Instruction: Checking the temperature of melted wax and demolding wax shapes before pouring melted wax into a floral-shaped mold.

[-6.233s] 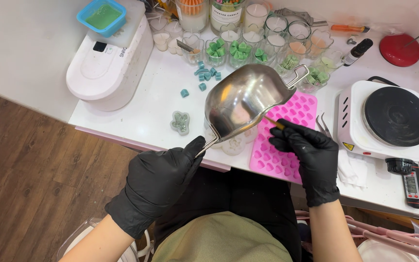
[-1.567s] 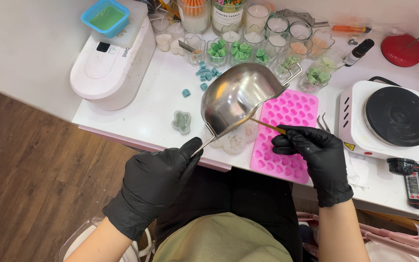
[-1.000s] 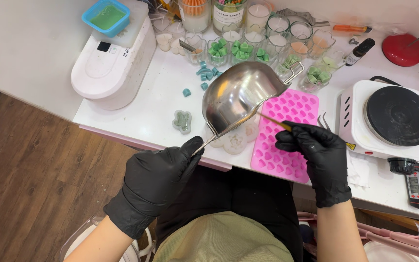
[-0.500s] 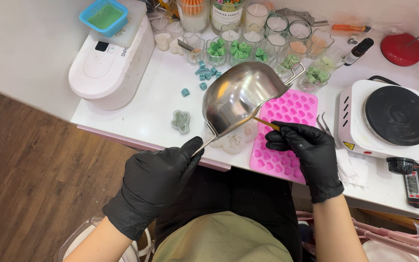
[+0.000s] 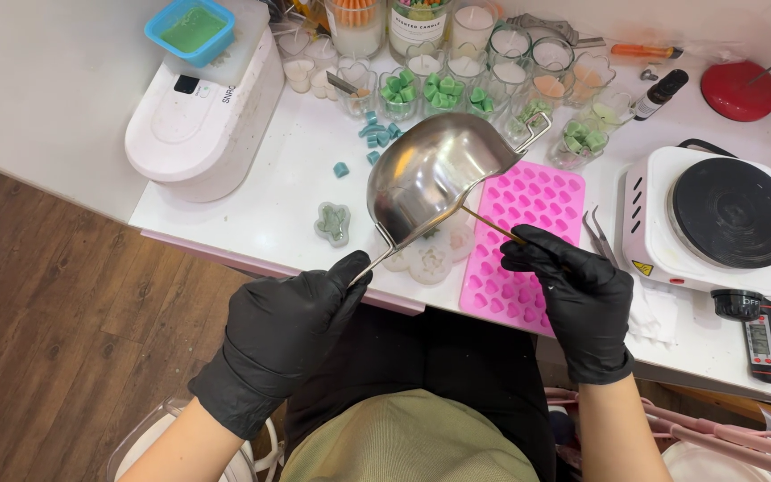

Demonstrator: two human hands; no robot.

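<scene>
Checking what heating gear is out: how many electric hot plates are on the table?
1. The white hot plate with a black round burner sits at the table's right side, beside the pink heart mould.

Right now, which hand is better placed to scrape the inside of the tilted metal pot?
Right hand: it holds the thin stick, whose tip reaches under the pot's rim. The left hand grips the metal pot by its handle.

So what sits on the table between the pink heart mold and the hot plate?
In the head view, metal tweezers lie on the white table between the pink heart mold and the hot plate.
</scene>
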